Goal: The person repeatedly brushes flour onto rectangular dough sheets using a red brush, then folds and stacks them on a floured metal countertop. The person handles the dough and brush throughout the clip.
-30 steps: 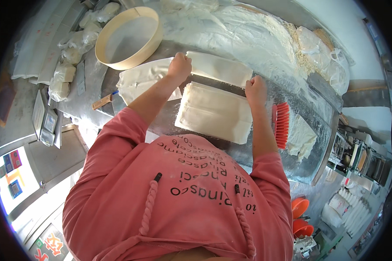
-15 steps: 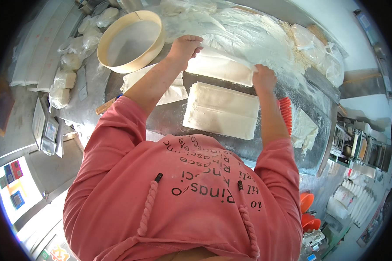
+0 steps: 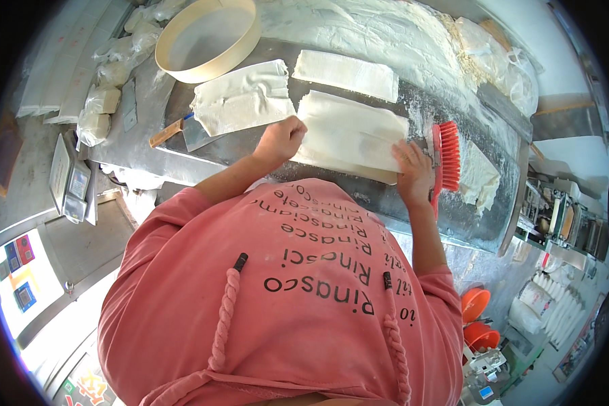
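Observation:
A layered, rectangular dough sheet (image 3: 352, 132) lies flat on the floured dark worktop before me. My left hand (image 3: 281, 142) is closed at its left edge, its fingertips pinching the dough there. At the right edge my right hand (image 3: 413, 169) rests with fingers stretched out over the dough. Beyond is a smaller dough strip (image 3: 347, 74), lying apart from the layered one. A wrinkled dough sheet (image 3: 242, 98) spreads to the left, its near right corner close to my left hand. Just right of my right hand is a red-bristled brush (image 3: 446, 157).
A round wooden-rimmed sieve (image 3: 247, 42) stands at the far left. A broad blade with a wooden handle (image 3: 166, 134) lies near the worktop's front left. Loose flour (image 3: 372, 30) covers the far side. Dough scraps (image 3: 479, 179) lie right of the brush; plastic bags (image 3: 521, 88) sit behind.
Both hands have come nearer to me and lower, bringing the held dough sheet from over the far strip onto the near one. The right hand's fingers have spread out.

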Demonstrator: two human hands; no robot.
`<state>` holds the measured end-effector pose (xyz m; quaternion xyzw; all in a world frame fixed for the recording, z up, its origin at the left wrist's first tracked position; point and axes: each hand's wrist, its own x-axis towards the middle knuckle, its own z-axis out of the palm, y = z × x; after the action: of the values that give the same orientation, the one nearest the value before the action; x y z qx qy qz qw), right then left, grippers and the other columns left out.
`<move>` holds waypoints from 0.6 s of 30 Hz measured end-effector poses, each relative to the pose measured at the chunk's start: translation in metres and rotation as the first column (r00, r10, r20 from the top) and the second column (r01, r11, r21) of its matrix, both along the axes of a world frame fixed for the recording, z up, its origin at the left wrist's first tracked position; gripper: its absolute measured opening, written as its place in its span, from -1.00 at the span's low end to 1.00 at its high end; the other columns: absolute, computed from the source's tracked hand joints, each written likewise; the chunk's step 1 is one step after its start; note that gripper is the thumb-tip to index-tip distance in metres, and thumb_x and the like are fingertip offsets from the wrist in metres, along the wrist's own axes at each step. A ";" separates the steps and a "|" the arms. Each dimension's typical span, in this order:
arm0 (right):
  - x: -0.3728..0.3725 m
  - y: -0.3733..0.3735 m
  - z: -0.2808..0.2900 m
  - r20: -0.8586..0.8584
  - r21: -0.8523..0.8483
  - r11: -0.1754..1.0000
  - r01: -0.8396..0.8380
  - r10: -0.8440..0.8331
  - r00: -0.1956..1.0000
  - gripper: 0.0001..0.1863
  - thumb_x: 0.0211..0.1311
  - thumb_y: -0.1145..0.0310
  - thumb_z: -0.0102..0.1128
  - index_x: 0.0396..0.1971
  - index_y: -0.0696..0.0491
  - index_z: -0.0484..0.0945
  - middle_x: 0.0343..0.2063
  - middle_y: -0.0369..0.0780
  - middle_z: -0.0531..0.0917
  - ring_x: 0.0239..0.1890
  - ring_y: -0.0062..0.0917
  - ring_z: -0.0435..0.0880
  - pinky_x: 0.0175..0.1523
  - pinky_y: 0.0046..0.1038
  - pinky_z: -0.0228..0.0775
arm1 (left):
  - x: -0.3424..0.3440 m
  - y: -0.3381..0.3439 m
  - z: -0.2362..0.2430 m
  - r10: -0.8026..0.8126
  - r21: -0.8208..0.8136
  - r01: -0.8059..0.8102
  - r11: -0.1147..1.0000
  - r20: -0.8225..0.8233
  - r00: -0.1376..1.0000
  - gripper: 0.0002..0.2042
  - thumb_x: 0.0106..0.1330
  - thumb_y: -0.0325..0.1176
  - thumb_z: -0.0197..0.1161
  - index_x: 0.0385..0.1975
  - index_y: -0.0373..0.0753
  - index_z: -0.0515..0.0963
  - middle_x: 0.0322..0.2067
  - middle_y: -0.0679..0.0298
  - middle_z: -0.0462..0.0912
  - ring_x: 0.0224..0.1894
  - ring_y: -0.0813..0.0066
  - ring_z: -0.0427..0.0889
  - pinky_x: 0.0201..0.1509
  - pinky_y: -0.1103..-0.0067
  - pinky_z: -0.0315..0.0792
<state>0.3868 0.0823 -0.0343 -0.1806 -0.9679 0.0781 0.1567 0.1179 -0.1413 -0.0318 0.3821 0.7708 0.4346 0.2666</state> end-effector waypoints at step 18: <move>0.038 -0.025 0.011 -0.050 0.098 0.924 0.369 -0.365 0.929 -0.49 0.07 0.46 0.08 0.11 -0.01 0.42 0.07 -0.17 0.46 0.16 -0.21 0.37 0.24 -0.14 0.12 | 0.028 -0.028 -0.003 -0.151 -0.148 0.087 0.985 -0.500 0.853 -0.76 0.18 -0.36 0.17 -0.13 -0.15 0.48 0.03 0.19 0.47 0.08 0.12 0.43 0.02 0.28 0.39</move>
<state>0.4253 0.0575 -0.0237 -0.3488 -0.9171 -0.0009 0.1929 0.1457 -0.1696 -0.0347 0.5136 0.8133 0.2536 0.1023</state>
